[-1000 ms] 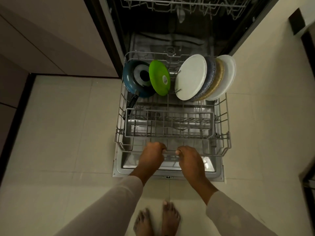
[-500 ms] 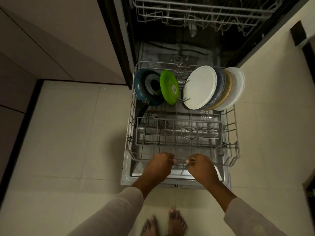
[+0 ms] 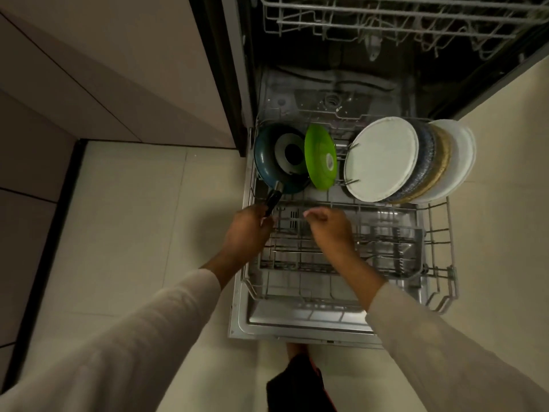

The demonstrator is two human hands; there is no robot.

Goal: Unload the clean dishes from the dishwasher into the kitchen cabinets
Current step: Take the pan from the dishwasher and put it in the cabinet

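A: Where is the frying pan [image 3: 267,162], and who has it?

B: It stands on edge in the 10 o'clock corner of the lower rack [image 3: 439,233], base toward us. Its black handle [image 3: 274,197] runs from the pan body at 1 o'clock down to 7 o'clock. The left hand [image 3: 248,230] meets it there. Its fingers look curled round the handle's end, though blur hides how firm the grip is.

A: And the right hand [image 3: 329,227]?

B: It hovers over the cutlery basket [image 3: 395,248], at 3 o'clock from the left hand. Its fingers are drawn into a loose fist with nothing in them that I can see. The left hand is plainly nearer the pan.

A: What hems the pan in?

B: The green plate [image 3: 319,157] stands just beside it at 3 o'clock, perhaps touching its rim. The rack's wire wall is at 9 o'clock, and the upper rack [image 3: 386,16] overhangs at 12. The white plate [image 3: 381,159] and those stacked behind it sit farther along at 3 o'clock, apart from the pan.

A: Which way out?

B: I judge up and back along the handle's line, toward 7 o'clock, where the floor tiles [image 3: 133,218] lie beside the dishwasher door [image 3: 297,325]. Swinging toward 3 o'clock risks clipping the green plate.
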